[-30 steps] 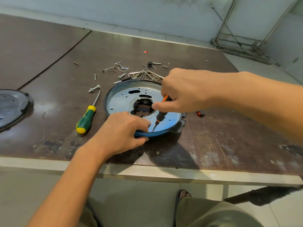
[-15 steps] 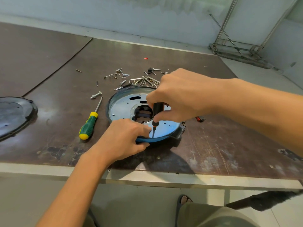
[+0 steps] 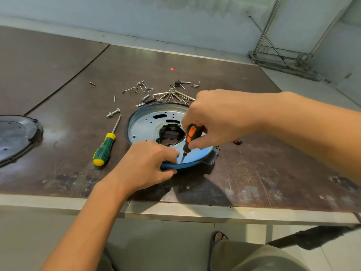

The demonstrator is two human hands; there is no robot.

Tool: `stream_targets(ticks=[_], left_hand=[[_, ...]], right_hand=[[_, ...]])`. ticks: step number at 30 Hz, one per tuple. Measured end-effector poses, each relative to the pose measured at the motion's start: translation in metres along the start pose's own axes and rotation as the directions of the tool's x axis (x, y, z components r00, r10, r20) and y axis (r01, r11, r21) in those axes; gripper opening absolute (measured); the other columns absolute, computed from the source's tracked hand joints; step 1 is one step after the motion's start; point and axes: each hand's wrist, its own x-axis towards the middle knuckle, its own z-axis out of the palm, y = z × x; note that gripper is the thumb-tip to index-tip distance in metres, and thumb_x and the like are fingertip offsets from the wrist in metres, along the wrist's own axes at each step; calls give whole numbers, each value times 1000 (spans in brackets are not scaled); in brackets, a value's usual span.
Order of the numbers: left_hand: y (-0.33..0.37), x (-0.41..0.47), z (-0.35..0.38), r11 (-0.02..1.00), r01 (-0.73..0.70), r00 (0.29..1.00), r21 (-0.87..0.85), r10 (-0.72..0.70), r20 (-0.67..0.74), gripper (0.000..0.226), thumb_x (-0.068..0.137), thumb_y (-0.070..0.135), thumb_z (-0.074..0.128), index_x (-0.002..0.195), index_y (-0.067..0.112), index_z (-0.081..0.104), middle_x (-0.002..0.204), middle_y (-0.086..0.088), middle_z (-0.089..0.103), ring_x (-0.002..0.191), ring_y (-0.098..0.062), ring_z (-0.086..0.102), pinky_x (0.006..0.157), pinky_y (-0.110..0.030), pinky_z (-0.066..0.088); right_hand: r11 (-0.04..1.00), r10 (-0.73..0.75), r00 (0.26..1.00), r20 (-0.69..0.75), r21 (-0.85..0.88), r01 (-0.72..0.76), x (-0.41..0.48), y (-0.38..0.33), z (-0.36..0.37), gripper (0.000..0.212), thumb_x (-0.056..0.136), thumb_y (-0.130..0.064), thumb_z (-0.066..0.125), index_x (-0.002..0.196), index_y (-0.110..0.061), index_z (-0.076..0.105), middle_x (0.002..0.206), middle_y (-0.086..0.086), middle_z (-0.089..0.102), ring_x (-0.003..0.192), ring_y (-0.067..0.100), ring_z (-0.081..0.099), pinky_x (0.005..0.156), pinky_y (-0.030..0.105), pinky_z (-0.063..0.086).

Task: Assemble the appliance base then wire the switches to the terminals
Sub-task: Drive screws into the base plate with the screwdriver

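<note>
A round blue appliance base point(image 3: 145, 124) with a silver metal plate and a dark central opening lies on the brown table point(image 3: 254, 173). My right hand point(image 3: 218, 118) grips a small orange-and-black screwdriver point(image 3: 189, 136), held nearly upright with its tip on the plate near the front rim. My left hand point(image 3: 144, 165) holds the base's near rim, thumb under the edge and fingers on top beside the screwdriver tip. Whatever sits under the tip is hidden by my fingers.
A green-and-yellow screwdriver point(image 3: 104, 147) lies left of the base. Several loose screws and bolts point(image 3: 168, 94) are scattered behind it. A dark round cover point(image 3: 15, 137) sits at the far left. A small red switch point(image 3: 238, 142) lies right of the base. The table's metal edge point(image 3: 175, 212) is close.
The right hand has turned the screwdriver handle, so its orange side now shows. My left hand stays on the rim. The camera has shifted slightly.
</note>
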Motion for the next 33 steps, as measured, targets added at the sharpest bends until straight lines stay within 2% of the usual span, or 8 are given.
stream_targets(ticks=[11,13,15,18,22,26,29,33], left_hand=[[3,-2,-2,1000,-2,1000,14,2,-28,16,82,41,71,95,34,71,106,14,74,96,-14,68,75,-40,56],[4,-3,-3,1000,5,999,22,-4,-42,20,82,42,72,102,37,71,106,17,73,95,-11,68,75,-37,56],[5,-3,-3,999,-3,999,38,5,-41,22,83,43,71,104,38,71,105,16,74,92,-10,67,74,-34,56],[3,-3,-2,1000,15,999,26,-13,-47,27,82,43,73,108,38,72,113,16,73,99,-10,68,77,-33,57],[2,-3,0,999,3,999,42,-1,-53,22,81,45,71,103,41,70,101,17,74,89,-10,67,68,-27,53],[1,-2,1,999,-21,997,40,23,-68,21,80,44,72,100,41,70,95,16,74,82,-9,66,60,-21,47],[0,-3,1,999,-24,998,33,26,-61,24,79,43,73,103,40,72,97,15,75,85,-10,68,61,-21,48],[4,-3,-1,998,-60,997,37,62,-54,31,81,51,73,110,40,73,116,18,71,101,-8,68,73,-33,58]], right_hand=[[970,240,966,-94,56,-235,12,-11,8,62,89,-57,62,51,-16,35,44,-3,27,41,16,26,41,27,26],[967,252,966,-62,0,-253,12,-9,5,60,90,-64,56,57,-15,44,48,-3,37,43,14,34,45,27,29],[976,217,974,69,14,-219,10,-6,-2,51,88,-67,57,83,-17,55,61,-10,49,55,6,46,49,23,32],[990,107,984,143,76,-119,6,-4,-6,33,87,-51,70,106,-31,51,70,-17,49,63,-1,49,51,14,29],[995,31,1000,5,92,-31,5,-1,1,34,85,-49,72,75,-19,61,55,-7,46,48,12,42,45,17,33],[977,87,996,-12,196,-82,0,2,11,47,84,-44,71,55,-16,46,49,-1,32,44,17,30,43,24,27],[963,186,981,-47,205,-173,0,-1,21,53,84,-47,67,52,-17,38,49,0,28,45,18,26,44,32,28],[913,311,945,-103,308,-267,-11,10,18,41,84,-55,68,61,-20,63,47,-3,49,40,13,42,38,19,31]])
